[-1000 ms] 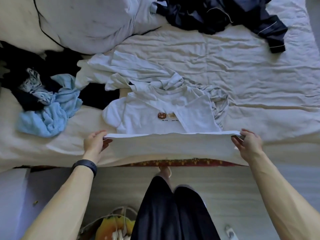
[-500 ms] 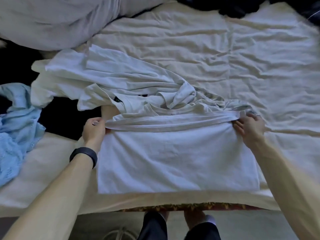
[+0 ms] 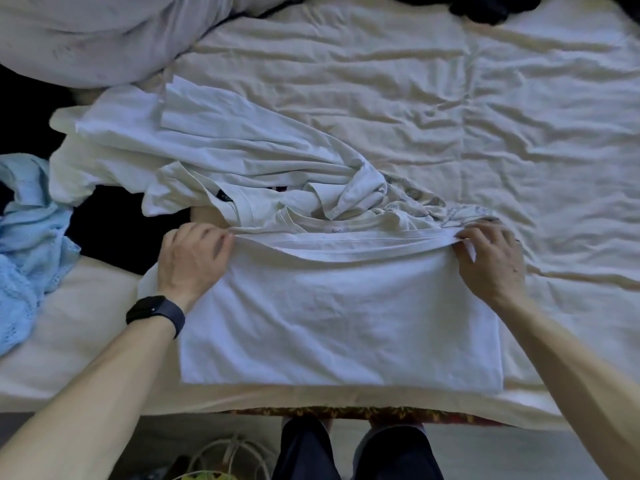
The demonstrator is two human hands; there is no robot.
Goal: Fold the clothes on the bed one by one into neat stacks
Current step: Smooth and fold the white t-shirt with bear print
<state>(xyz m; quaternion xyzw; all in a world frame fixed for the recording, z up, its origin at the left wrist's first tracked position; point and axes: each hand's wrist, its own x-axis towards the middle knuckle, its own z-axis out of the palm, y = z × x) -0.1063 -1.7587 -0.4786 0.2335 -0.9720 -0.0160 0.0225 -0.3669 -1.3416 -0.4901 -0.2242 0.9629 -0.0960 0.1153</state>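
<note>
A white T-shirt (image 3: 339, 317) lies folded in half on the bed's near edge, its bottom hem brought up to the collar. My left hand (image 3: 192, 261) pinches the hem at the fold's upper left corner. My right hand (image 3: 488, 258) pinches the hem at the upper right corner. Both hands lie on the cloth with fingers curled over the edge. Just behind the shirt lies a heap of crumpled white garments (image 3: 214, 157), partly under the shirt's collar.
A light blue knit garment (image 3: 31, 244) lies at the left on the cream bed sheet (image 3: 485, 116). Dark clothes (image 3: 485, 5) sit at the top right, a grey pillow (image 3: 86, 32) at the top left. My legs stand at the bed's edge.
My hands carried the shirt's bottom hem from the bed's near edge up and away to the collar, folding the shirt in half. The hem now lies flat under my fingers.
</note>
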